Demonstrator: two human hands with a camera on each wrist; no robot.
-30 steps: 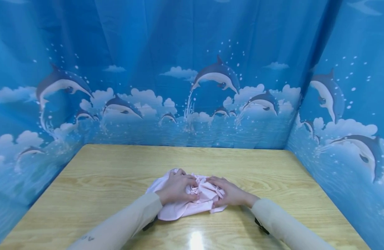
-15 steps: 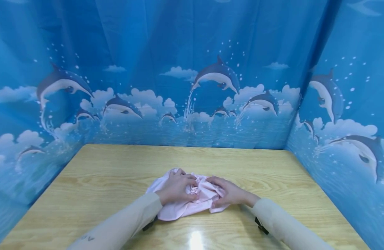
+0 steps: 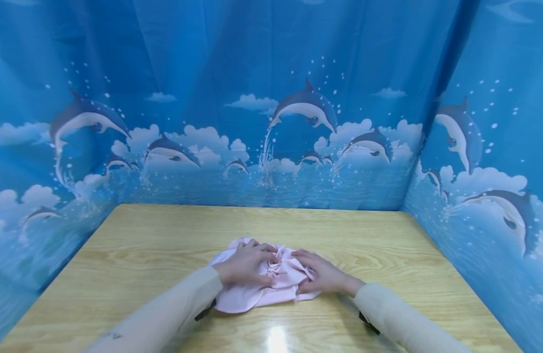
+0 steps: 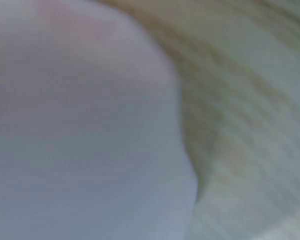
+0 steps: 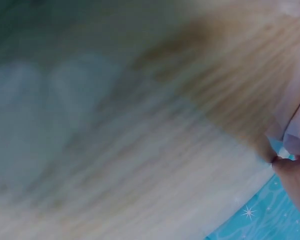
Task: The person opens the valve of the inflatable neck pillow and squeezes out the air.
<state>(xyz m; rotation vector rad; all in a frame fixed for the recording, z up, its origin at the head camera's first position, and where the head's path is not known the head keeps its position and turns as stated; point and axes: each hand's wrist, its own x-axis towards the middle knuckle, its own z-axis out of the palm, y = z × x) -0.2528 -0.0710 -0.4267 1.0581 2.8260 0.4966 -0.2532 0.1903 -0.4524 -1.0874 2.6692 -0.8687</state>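
Observation:
A pale pink cloth point(image 3: 277, 295) lies bunched up on the wooden table, its middle gathered into small creases. My left hand point(image 3: 246, 264) rests over its left part, fingers bent and thumb drawn in toward the creases. At the right end, my right hand point(image 3: 325, 275) grips the cloth between curled fingers and thumb. In the left wrist view the blurred cloth point(image 4: 80, 140) fills the left side, and the left hand cannot be seen there. The right wrist view catches part of the right hand point(image 5: 296, 182) at its right edge, against the cloth point(image 5: 290, 112).
The wooden table point(image 3: 165, 230) spreads around the cloth on all sides. A blue curtain point(image 3: 236, 59) printed with dolphins and clouds hangs behind the table and along both sides. Light glares off the tabletop near the front.
My left hand and forearm have shifted slightly left, and the near left edge of the cloth has moved left with them. The right hand has hardly moved on the cloth.

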